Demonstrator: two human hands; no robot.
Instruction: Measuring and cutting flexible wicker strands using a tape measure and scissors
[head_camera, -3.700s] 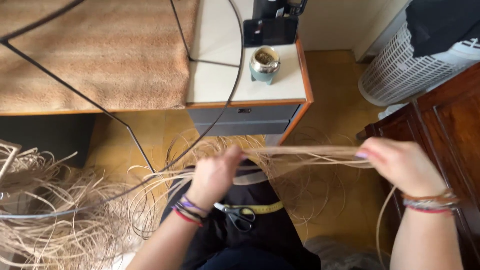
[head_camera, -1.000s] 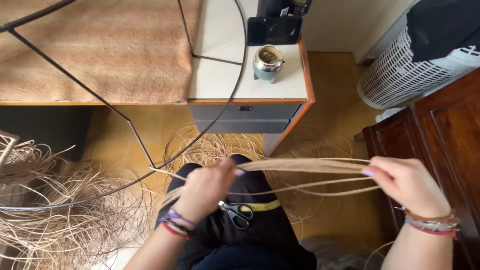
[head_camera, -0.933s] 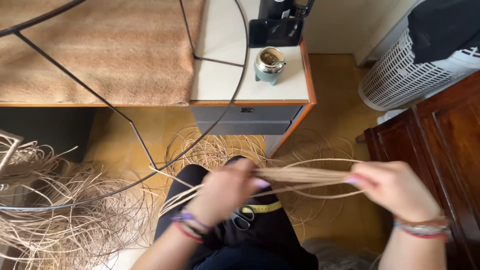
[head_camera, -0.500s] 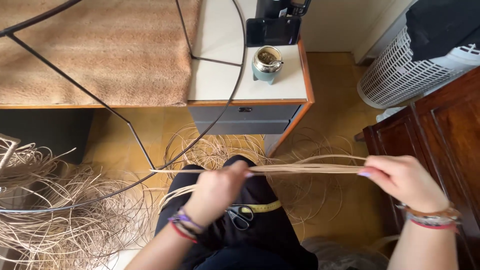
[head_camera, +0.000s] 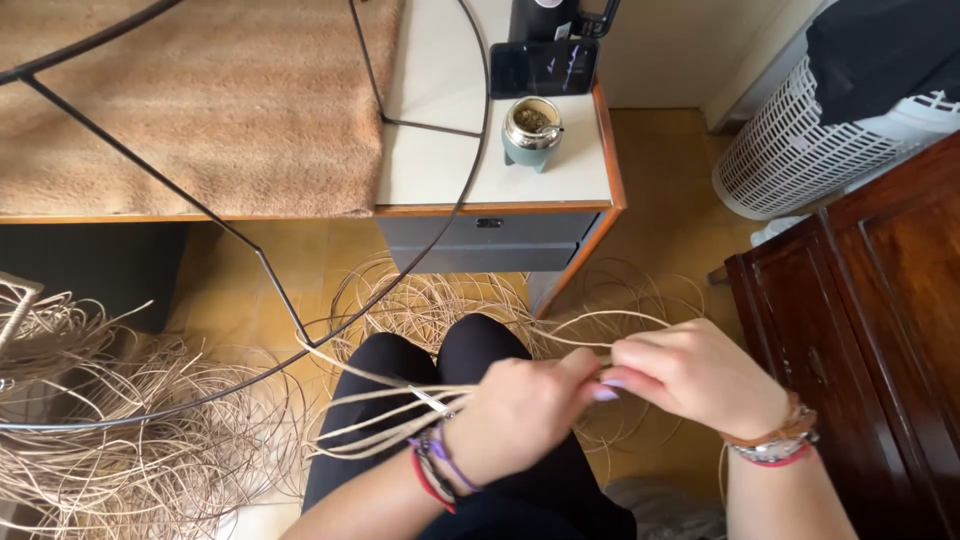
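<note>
left hand: fist closed on the reed strands, knuckles up, over the lap; bracelets on the wrist.
right hand: fingers pinched on the same strands, fingertips touching the left hand's fingertips.
grip: both clenched on the strands; the contact point itself is hidden between the fingers.
change, hands: 0.5 s ago they were well apart with the strands stretched taut between them; now they meet at the middle, right hand has moved in toward the left.
change, strands: the straight span between the hands is gone. Loose ends now fan out to the left of the left hand, across the thighs; a thin loop arcs from above the hands out toward the floor.
scissors: lying in the lap, just left of the left hand, mostly covered by the strands; earlier the handles showed more plainly.
reed pile: tangled coils on the floor, lower left, unchanged.
reed coils: on the floor in front of the knees, below the bench, unchanged.
wire frame: dark hoop and spokes across the upper left, same place.
bench: white top, grey drawer, brown cloth on the left part.
cup: teal, on the bench, unmoved.
basket: white, upper right, beside a dark wood cabinet.
</note>
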